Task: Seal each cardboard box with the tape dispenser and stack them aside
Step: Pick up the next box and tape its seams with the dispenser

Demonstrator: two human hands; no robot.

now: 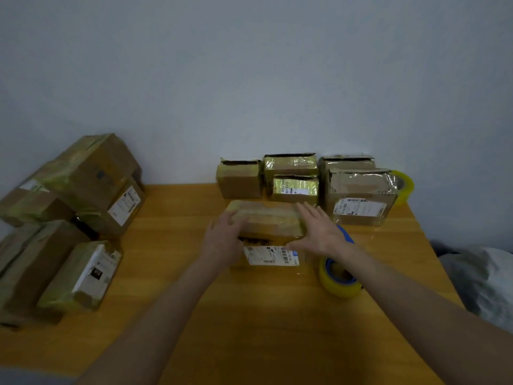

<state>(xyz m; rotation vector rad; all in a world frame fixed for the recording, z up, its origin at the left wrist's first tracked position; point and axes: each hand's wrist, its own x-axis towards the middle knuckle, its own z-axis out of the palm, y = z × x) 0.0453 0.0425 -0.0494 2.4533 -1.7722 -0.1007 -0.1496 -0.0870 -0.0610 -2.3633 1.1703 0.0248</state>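
A small cardboard box (268,223) with yellowish tape on top and a white label on its near side sits mid-table. My left hand (223,240) lies against its left end, fingers resting on the top edge. My right hand (319,232) lies flat with straight fingers on its right end. The tape dispenser (340,276), blue with a yellow tape roll, lies on the table just right of the box, partly under my right wrist. Several boxes (294,177) stand in a row against the wall behind it.
A pile of taped boxes (69,218) fills the table's left side. A spare yellow tape roll (404,187) stands at the back right behind the largest box (361,197). The wooden table (236,315) ends at right, where grey cloth (483,276) lies.
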